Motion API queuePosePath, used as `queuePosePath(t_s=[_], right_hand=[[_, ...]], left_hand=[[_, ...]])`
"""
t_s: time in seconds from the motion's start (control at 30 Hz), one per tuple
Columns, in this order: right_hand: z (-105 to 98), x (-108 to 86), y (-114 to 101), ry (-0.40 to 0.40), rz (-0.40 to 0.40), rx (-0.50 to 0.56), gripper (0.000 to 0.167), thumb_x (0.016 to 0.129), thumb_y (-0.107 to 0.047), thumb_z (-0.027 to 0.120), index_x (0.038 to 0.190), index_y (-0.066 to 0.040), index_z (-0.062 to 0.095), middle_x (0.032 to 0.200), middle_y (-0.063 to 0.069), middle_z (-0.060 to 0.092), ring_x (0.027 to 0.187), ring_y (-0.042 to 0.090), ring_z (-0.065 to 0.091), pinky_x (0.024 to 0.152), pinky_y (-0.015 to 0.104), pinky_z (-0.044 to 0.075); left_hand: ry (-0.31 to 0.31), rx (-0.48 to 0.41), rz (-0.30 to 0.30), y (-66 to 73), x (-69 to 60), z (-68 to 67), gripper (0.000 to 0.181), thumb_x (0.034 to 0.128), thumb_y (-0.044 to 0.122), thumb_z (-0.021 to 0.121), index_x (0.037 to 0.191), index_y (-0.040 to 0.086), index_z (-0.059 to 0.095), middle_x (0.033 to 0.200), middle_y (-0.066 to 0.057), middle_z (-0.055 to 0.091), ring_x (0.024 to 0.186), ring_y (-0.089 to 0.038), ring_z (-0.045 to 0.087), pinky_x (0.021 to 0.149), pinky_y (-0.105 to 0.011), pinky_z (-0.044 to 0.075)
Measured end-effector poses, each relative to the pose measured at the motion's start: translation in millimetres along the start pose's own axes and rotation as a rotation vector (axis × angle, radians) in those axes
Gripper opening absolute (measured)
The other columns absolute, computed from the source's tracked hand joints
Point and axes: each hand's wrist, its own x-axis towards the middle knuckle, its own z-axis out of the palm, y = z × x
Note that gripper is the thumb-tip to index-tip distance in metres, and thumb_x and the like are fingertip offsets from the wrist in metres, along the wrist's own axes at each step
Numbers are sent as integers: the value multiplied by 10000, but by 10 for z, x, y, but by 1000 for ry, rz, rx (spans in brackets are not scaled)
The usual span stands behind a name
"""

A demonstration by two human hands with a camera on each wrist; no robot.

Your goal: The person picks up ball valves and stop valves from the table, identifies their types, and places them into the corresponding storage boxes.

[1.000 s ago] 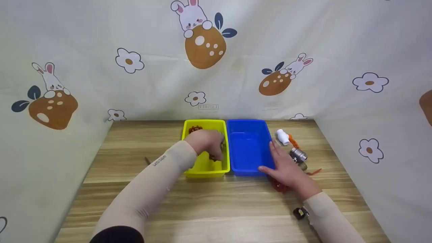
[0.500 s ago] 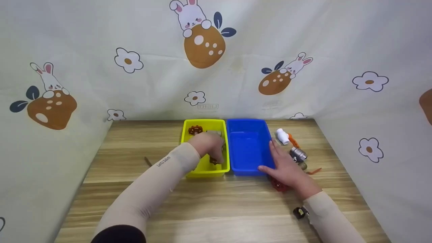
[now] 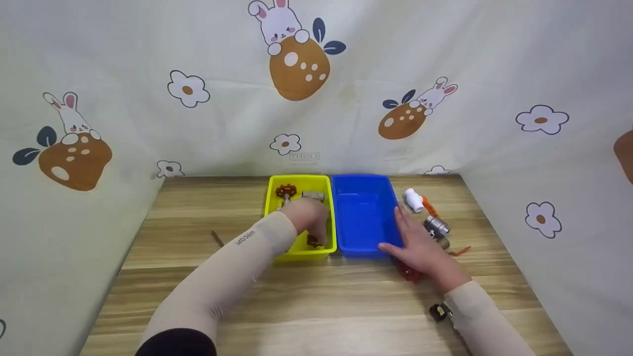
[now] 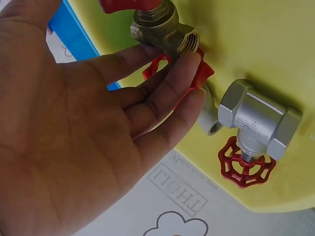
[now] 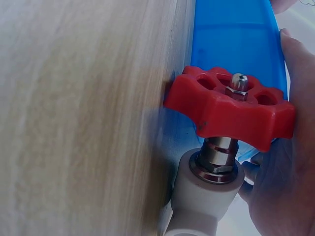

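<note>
My left hand (image 3: 309, 215) reaches down into a yellow bin (image 3: 299, 254). Its bent fingers hold a brass valve (image 4: 165, 32) with a red handle; the thumb's tip is out of sight in the left wrist view. Farther in the bin lie a silver valve (image 4: 258, 118) with a red handwheel and a grey pipe piece (image 4: 210, 115), partly behind the fingers. My right hand (image 3: 418, 244) rests along the right side of the blue bin (image 3: 363, 222), fingers straight, thumb at its near rim. Beside that hand is a pale plastic valve with a red handwheel (image 5: 231, 110).
Right of the blue bin lie a white valve (image 3: 414, 200) with an orange lever and a metal fitting (image 3: 437, 226). An orange lever tip (image 3: 461, 251) sticks out beyond them. A dark thin piece (image 3: 216, 237) lies by the left forearm. Patterned cloth (image 3: 237, 123) walls the wooden table.
My left hand has shifted slightly nearer inside the yellow bin, and the red handle under it moved along. More of the silver valve and grey pipe piece shows. The right hand stays put.
</note>
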Motion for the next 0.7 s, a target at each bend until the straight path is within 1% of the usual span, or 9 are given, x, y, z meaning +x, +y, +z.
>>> queuePosePath(t_s=[0.07, 0.17, 0.3, 0.4, 0.53, 0.7], right_hand=[[2, -4, 2, -6, 5, -1, 1152, 1022, -698, 652, 1757, 4, 111, 1843, 216, 64, 1652, 515, 184, 1271, 729, 261], [-4, -10, 2, -9, 6, 2, 1155, 1022, -705, 648, 1759, 0, 105, 1848, 199, 38, 1655, 512, 175, 1271, 731, 258], [-12, -16, -1, -5, 6, 4, 1166, 1016, -720, 645, 1760, -3, 104, 1850, 188, 25, 1652, 521, 180, 1268, 732, 261], [-11, -20, -4, -11, 15, -1, 1178, 1010, -751, 624, 1765, -17, 96, 1853, 176, 14, 1653, 520, 179, 1258, 742, 269], [-6, -22, -7, -16, 23, -9, 1183, 1008, -771, 606, 1767, -23, 92, 1852, 186, 25, 1653, 519, 180, 1248, 752, 278], [-5, -24, -3, -13, 23, -7, 1182, 1010, -759, 617, 1765, -16, 94, 1846, 211, 53, 1650, 521, 190, 1248, 750, 282]], left_hand=[[-14, -23, -16, 15, 9, 0, 347, 914, 384, 906, 1087, 114, 776, 946, -35, 681, 938, -226, 607, 820, -362, 503], [-41, -48, -23, 31, 27, 11, 290, 918, 341, 900, 1038, 99, 794, 1026, -60, 747, 908, -223, 619, 804, -359, 502], [-86, -80, 2, 25, 53, 46, 219, 945, 288, 873, 987, 76, 835, 1103, -99, 789, 881, -225, 634, 797, -349, 492], [-105, -112, 15, 13, 74, 77, 173, 949, 249, 865, 976, 78, 858, 1055, -102, 795, 871, -231, 651, 802, -351, 501], [-105, -140, 19, 7, 96, 100, 159, 940, 243, 878, 966, 87, 861, 989, -92, 789, 871, -240, 668, 810, -361, 516], [-100, -114, 35, 8, 106, 104, 169, 955, 261, 859, 990, 97, 873, 1031, -87, 811, 877, -230, 670, 817, -352, 519]])
